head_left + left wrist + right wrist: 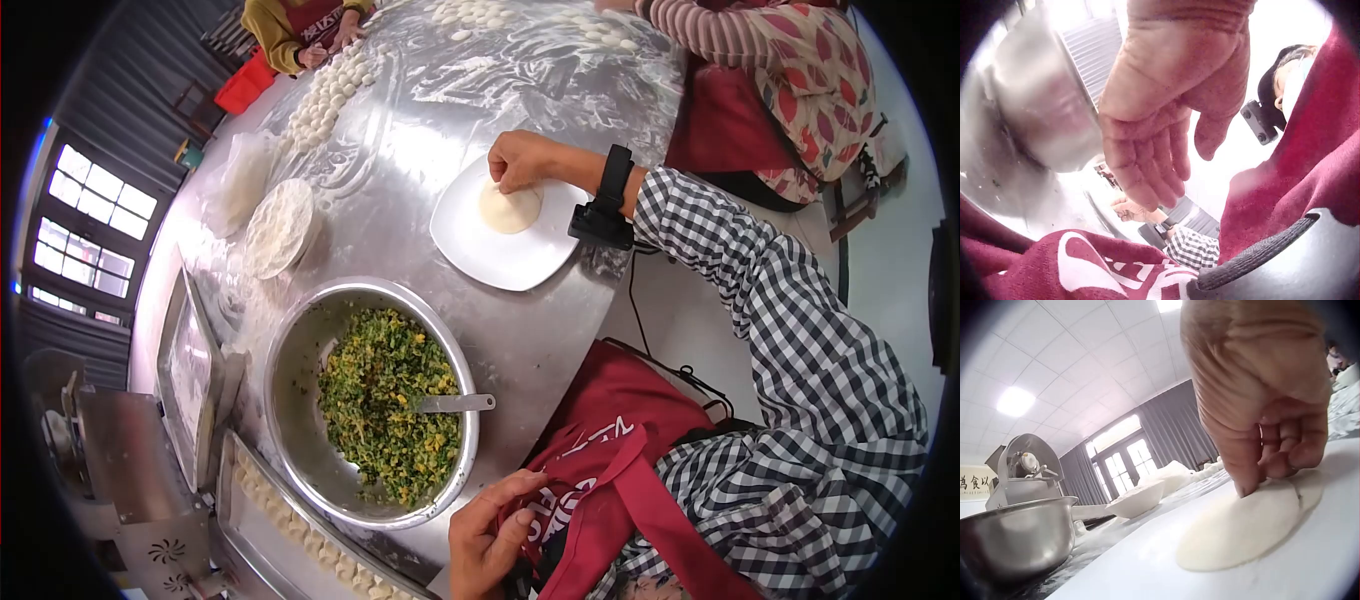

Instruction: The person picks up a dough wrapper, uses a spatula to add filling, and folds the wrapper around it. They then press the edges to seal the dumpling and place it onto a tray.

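Note:
At the table's right side my right hand (522, 160) pinches the edge of a round dough wrapper (510, 212) lying on a white plate (462, 222). The right wrist view shows thumb and fingertips at that edge, with a second wrapper edge (1311, 487) overlapping beneath the fingers. My left hand (488, 535) hangs in front of the red apron (620, 400), loosely curled and holding nothing. Just beyond it is a large metal bowl (282, 440) of chopped green and yellow filling (385, 400), with a metal utensil handle (460, 403) sticking out.
A bowl of flour (280, 230) stands left of the plate, near a plastic bag (240, 180). Trays lie along the left edge, one holding a row of dumplings (330, 550). Dough pieces (330, 100) lie farther back. Two other people (760, 90) are at the floured table.

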`<move>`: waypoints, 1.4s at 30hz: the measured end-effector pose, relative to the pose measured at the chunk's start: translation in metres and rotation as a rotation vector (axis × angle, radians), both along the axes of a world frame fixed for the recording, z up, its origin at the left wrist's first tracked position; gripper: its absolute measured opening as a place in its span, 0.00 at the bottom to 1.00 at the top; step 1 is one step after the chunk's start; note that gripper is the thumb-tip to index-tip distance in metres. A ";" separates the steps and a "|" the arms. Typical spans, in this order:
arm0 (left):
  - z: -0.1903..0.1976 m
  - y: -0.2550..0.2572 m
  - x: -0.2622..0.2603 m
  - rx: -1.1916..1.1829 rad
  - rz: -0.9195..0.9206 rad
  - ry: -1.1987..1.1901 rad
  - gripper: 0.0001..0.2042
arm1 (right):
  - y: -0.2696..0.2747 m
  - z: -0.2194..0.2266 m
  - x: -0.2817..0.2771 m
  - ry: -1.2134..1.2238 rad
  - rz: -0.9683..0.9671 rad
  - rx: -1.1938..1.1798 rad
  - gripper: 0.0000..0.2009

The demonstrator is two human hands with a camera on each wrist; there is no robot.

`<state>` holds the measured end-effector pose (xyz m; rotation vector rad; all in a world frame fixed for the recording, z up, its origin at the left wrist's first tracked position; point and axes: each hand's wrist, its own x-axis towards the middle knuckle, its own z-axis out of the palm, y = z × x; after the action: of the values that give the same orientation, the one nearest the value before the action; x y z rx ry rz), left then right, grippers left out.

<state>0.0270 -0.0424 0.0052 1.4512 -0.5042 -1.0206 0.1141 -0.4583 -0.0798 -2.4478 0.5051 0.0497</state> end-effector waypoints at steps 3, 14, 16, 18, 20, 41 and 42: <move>-0.006 0.000 0.001 -0.019 0.006 0.018 0.15 | 0.002 0.000 -0.003 -0.023 -0.004 0.012 0.10; -0.021 0.008 0.016 -0.215 0.202 -0.007 0.22 | 0.047 0.022 -0.042 -0.478 -0.022 0.376 0.09; -0.018 0.003 0.015 -0.248 0.281 0.104 0.20 | 0.060 0.026 -0.047 -0.552 -0.033 0.686 0.11; -0.020 0.002 0.017 -0.287 0.350 0.243 0.21 | 0.076 0.036 -0.052 -0.576 -0.008 0.663 0.12; -0.020 -0.004 0.016 -0.322 0.397 0.316 0.22 | 0.096 0.049 -0.057 -0.592 0.026 0.648 0.13; -0.035 0.029 0.005 -0.425 0.855 0.541 0.24 | 0.204 0.040 -0.088 -0.582 0.801 -0.107 0.15; -0.037 0.034 0.005 -0.454 0.871 0.538 0.22 | 0.204 0.039 -0.085 -0.581 0.803 -0.107 0.15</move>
<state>0.0316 -0.0087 -0.0319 0.7881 0.2784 -0.4935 0.0289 -0.2539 -0.0407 -2.4493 -0.7421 -0.3508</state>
